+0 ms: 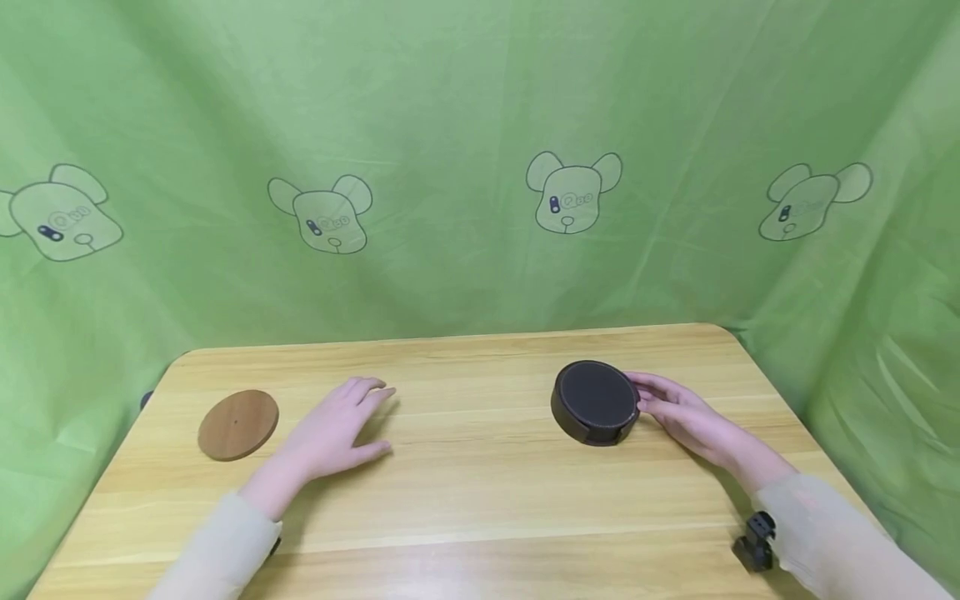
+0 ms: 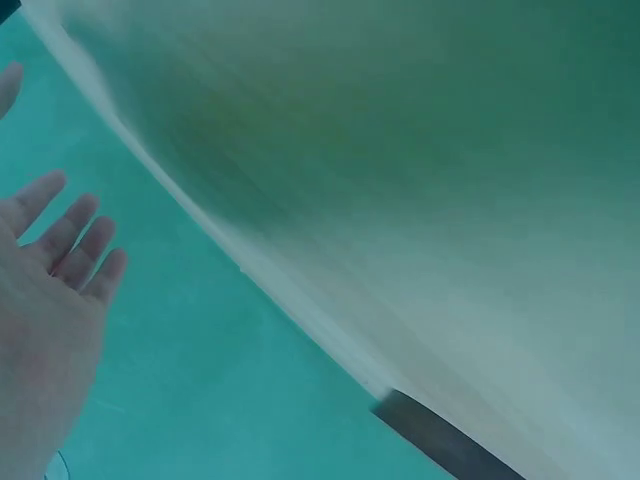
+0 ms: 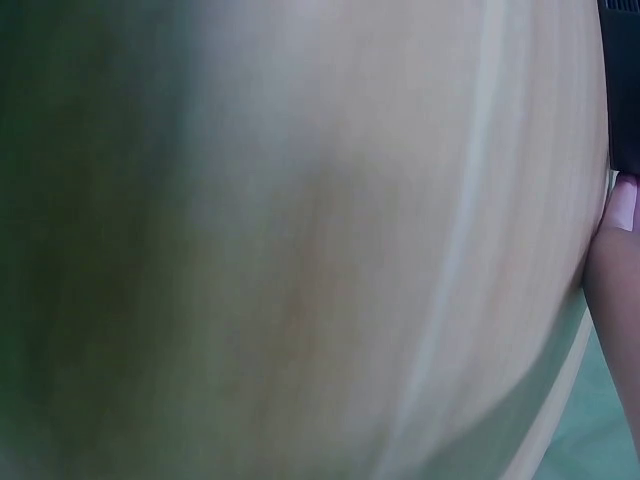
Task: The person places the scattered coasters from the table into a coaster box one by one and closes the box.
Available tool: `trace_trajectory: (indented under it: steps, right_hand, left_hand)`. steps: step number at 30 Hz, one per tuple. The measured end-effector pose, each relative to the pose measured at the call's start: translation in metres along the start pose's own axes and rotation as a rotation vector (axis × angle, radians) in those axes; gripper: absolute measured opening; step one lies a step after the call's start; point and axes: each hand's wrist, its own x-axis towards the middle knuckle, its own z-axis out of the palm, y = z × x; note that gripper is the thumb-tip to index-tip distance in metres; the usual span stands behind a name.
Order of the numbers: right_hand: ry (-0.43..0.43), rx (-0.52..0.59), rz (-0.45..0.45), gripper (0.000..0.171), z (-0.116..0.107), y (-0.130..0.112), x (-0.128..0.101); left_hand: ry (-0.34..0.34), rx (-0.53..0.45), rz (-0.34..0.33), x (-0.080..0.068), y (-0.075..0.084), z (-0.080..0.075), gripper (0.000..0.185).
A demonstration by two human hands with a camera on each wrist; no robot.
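On the right of the table a round black holder point(image 1: 588, 425) stands with a flat black disc point(image 1: 598, 393), like a coaster, filling its top. My right hand point(image 1: 686, 417) is at the holder's right side, thumb and fingertips right at its wall, some fingertips hidden behind it. The right wrist view catches the black wall point(image 3: 624, 90) with a finger just below it. Over the left half of the table my left hand point(image 1: 330, 429) hovers palm down, fingers spread and holding nothing. To its left lies a round brown wooden disc point(image 1: 238, 425) with a small dark dot in its middle.
The light wood table point(image 1: 480, 500) has rounded far corners. Behind it and on both sides hangs a green curtain point(image 1: 450, 283) with printed mouse-like heads. A small black device point(image 1: 756, 542) is strapped at the right wrist.
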Motion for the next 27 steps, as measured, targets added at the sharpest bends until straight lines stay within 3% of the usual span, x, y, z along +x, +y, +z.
trace_trajectory:
  steps: [8,16,27]
  right_hand:
    - [0.015,-0.004,0.018,0.044,0.001,0.001,0.0]
    - [0.025,-0.004,0.023,0.044,0.0,0.001,0.0]
    - [0.023,-0.011,0.035,0.045,0.001,-0.001,-0.001]
  left_hand:
    - [0.051,-0.01,-0.038,-0.024,-0.011,-0.012,0.078]
    - [0.059,0.009,-0.101,-0.048,-0.027,-0.02,0.078]
    - [0.125,0.037,-0.117,-0.069,-0.04,-0.029,0.074]
